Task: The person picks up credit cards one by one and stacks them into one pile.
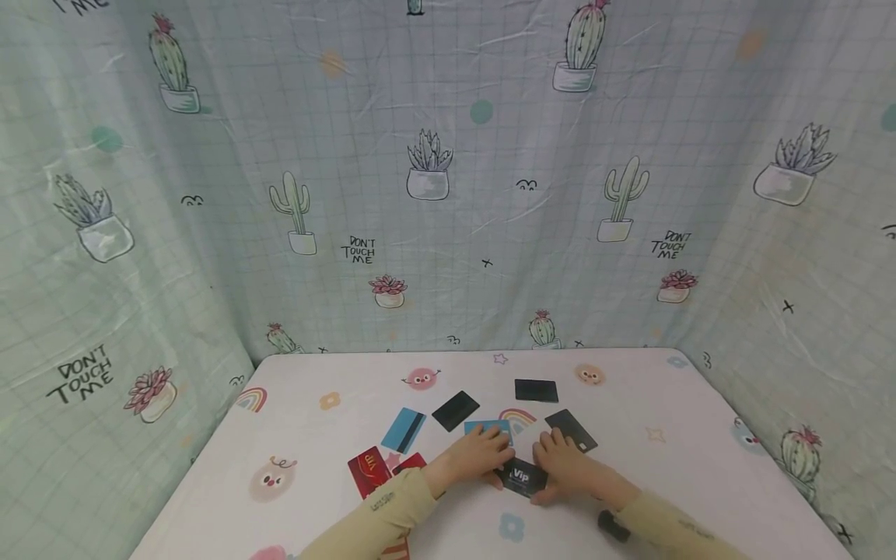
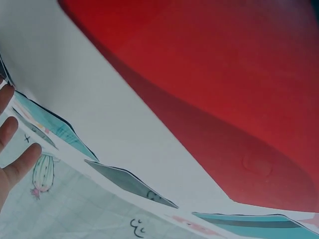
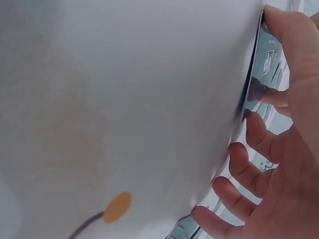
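Note:
A black card (image 1: 519,476) printed "VIP" lies between the two hands near the middle of the table. My left hand (image 1: 476,453) holds its left end, thumb at the near side, with the other fingers reaching over a light blue card (image 1: 486,427). At the right end my right hand (image 1: 565,467) grips the same card between thumb and index finger, as the right wrist view shows at the card's edge (image 3: 264,67). Just beyond the right fingers lies a dark card (image 1: 570,429). Spread fingers of the left hand (image 2: 15,149) show at the left wrist view's edge.
Farther back are two black cards (image 1: 456,411) (image 1: 536,390). A blue striped card (image 1: 403,430) and red cards (image 1: 369,470) (image 1: 411,463) lie left, partly behind the left sleeve. A small black object (image 1: 614,526) sits by the right sleeve. Patterned curtains (image 1: 448,233) surround the table.

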`<action>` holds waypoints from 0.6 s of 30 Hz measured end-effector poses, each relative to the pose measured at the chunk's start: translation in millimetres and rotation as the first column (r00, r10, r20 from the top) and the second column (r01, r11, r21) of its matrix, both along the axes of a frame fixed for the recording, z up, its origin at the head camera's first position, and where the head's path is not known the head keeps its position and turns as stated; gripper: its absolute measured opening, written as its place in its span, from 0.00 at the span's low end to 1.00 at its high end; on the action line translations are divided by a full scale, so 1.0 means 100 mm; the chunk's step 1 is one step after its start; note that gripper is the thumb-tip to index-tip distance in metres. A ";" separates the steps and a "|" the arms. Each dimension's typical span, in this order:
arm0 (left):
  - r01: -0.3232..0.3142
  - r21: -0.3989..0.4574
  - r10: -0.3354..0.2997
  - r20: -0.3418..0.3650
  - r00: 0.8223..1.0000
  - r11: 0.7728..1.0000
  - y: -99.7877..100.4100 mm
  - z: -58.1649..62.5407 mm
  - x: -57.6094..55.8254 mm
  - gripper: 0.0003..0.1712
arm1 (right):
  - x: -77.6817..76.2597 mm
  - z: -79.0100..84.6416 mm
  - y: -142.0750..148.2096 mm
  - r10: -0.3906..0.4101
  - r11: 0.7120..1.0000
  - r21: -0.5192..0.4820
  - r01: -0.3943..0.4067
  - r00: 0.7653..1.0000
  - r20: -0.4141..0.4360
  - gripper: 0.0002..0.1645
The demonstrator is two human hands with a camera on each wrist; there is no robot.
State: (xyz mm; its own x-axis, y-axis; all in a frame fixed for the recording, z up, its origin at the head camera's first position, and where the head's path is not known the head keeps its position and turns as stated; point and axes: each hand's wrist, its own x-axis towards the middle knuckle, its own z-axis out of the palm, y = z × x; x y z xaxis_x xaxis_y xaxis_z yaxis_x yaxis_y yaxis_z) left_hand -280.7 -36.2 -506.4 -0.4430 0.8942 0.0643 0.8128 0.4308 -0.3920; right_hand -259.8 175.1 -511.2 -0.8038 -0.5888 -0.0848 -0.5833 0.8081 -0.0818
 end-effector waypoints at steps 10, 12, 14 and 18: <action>-0.003 -0.003 0.003 -0.063 0.998 1.000 -0.01 -0.02 0.00 0.30 | -0.01 0.05 -0.04 -0.002 1.000 0.000 0.002 1.000 0.003 0.36; 0.005 0.001 -0.004 -0.093 0.996 1.000 -0.01 -0.02 0.01 0.29 | -0.01 0.06 -0.05 -0.001 1.000 -0.002 0.001 1.000 0.008 0.35; 0.011 0.005 -0.010 -0.110 0.994 1.000 -0.01 -0.03 0.02 0.29 | 0.00 0.07 -0.05 -0.006 1.000 -0.008 0.006 1.000 0.019 0.34; 0.019 0.017 -0.017 -0.113 0.993 1.000 -0.03 -0.02 0.04 0.28 | 0.01 0.07 -0.06 -0.012 1.000 -0.025 0.013 0.999 0.033 0.33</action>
State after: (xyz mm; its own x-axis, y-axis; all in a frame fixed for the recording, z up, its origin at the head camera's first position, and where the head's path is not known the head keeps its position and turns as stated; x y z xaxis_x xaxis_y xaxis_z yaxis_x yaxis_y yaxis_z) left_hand -276.2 -38.9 -508.3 -0.4155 0.9004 0.1290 0.7717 0.4240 -0.4741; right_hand -259.1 168.9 -504.1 -0.8081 -0.5810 -0.0971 -0.5698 0.8128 -0.1213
